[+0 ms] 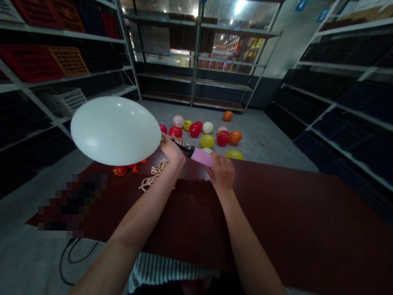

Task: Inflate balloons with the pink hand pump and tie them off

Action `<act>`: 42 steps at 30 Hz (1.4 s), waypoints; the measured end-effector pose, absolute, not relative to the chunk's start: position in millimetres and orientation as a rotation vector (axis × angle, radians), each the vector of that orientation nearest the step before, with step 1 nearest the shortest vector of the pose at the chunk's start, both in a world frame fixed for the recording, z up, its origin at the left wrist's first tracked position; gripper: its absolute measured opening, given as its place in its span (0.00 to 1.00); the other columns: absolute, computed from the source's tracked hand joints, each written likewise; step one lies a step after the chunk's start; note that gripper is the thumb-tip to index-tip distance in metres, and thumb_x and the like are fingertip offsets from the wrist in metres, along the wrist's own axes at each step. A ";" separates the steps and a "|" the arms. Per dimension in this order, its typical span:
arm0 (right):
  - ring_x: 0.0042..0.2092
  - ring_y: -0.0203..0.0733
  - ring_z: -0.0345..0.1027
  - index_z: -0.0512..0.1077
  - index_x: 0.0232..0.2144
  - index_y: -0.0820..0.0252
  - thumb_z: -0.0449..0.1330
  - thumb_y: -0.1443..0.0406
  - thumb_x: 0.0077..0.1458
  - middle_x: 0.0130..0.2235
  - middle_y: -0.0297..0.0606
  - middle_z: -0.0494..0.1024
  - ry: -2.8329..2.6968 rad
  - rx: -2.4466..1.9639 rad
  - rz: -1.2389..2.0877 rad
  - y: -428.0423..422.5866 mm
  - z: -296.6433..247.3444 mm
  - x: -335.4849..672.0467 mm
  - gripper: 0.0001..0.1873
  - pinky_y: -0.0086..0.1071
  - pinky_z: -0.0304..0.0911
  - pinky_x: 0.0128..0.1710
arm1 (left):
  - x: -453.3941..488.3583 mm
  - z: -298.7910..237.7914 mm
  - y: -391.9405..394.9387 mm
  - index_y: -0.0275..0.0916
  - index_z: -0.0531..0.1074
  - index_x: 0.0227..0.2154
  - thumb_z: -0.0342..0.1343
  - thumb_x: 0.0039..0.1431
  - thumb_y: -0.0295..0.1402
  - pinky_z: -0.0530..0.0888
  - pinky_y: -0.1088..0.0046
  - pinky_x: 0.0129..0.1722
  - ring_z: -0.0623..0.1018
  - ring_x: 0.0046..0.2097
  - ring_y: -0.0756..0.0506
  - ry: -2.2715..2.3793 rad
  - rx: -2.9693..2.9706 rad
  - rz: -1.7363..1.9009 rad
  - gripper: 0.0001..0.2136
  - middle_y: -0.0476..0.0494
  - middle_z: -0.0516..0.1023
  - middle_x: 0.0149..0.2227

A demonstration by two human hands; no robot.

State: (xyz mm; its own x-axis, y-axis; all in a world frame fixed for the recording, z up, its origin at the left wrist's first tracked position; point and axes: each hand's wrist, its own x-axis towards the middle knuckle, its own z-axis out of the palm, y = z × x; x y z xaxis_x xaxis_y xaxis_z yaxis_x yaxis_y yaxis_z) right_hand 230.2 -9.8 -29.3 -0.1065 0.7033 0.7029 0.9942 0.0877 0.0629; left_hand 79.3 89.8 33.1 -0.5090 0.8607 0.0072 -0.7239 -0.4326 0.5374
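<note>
A large, pale white balloon (115, 130), inflated, sits at the left with its neck at my left hand (172, 148). That hand is closed where the balloon's neck meets the black nozzle end of a pink hand pump (201, 157); its fingertips are partly hidden. My right hand (223, 171) wraps round the other end of the pink pump. Below my left wrist, a heap of beige, uninflated long balloons (153, 175) lies on the dark red table (196, 221). Red and orange uninflated balloons (123, 169) lie under the white one.
Several inflated balloons (208, 141) in red, yellow, white, pink and orange rest on the floor beyond the table. Metal shelves (193, 80) stand at the back, with crate-filled racks (30, 61) at left and right. A black cable (63, 262) hangs at the lower left.
</note>
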 end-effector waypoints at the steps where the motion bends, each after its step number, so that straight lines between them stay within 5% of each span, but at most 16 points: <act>1: 0.45 0.50 0.68 0.70 0.54 0.65 0.57 0.59 0.64 0.45 0.47 0.79 -1.878 -1.660 -0.762 -8.5 -30.5 232.1 0.20 0.39 0.57 0.50 | 73.5 34.4 92.0 0.42 0.51 0.23 0.50 0.70 0.48 0.57 0.76 0.18 0.57 0.16 0.53 0.601 0.339 2.053 0.23 0.58 0.51 0.16; 5: 0.46 0.50 0.69 0.70 0.53 0.65 0.58 0.60 0.64 0.46 0.46 0.79 -1.896 -1.656 -0.796 -5.9 -32.4 240.7 0.19 0.39 0.58 0.50 | 47.9 40.1 100.7 0.42 0.52 0.24 0.50 0.69 0.53 0.58 0.77 0.18 0.58 0.16 0.54 0.669 0.299 2.125 0.25 0.58 0.52 0.16; 12: 0.46 0.51 0.68 0.68 0.54 0.63 0.61 0.62 0.60 0.47 0.48 0.78 -1.877 -1.696 -0.805 -5.0 -32.9 257.6 0.21 0.40 0.58 0.50 | 10.4 60.2 105.2 0.41 0.53 0.25 0.43 0.74 0.37 0.56 0.78 0.18 0.56 0.16 0.54 0.633 0.206 2.240 0.19 0.58 0.52 0.17; 31: 0.41 0.49 0.68 0.72 0.54 0.62 0.65 0.62 0.56 0.42 0.44 0.80 -1.833 -1.694 -0.669 -11.5 -35.6 224.9 0.24 0.39 0.55 0.42 | 73.5 48.9 77.9 0.42 0.53 0.22 0.49 0.70 0.49 0.58 0.76 0.16 0.57 0.15 0.52 0.607 0.465 2.149 0.24 0.57 0.52 0.15; 42: 0.42 0.48 0.67 0.69 0.57 0.61 0.63 0.59 0.60 0.42 0.43 0.79 -1.948 -1.731 -0.651 -9.5 -33.6 218.4 0.24 0.38 0.54 0.42 | 75.8 34.1 86.9 0.42 0.54 0.22 0.48 0.72 0.37 0.57 0.75 0.17 0.58 0.14 0.52 0.641 0.394 2.060 0.20 0.57 0.53 0.14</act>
State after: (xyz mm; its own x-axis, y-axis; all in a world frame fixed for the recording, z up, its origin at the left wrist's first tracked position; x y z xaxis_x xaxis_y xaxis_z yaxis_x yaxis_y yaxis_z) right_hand 218.4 -9.5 -33.6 -0.1096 0.7806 0.6154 0.9937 0.1000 0.0502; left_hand 75.8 86.9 34.1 -0.5319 0.8463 0.0299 -0.6798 -0.4478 0.5808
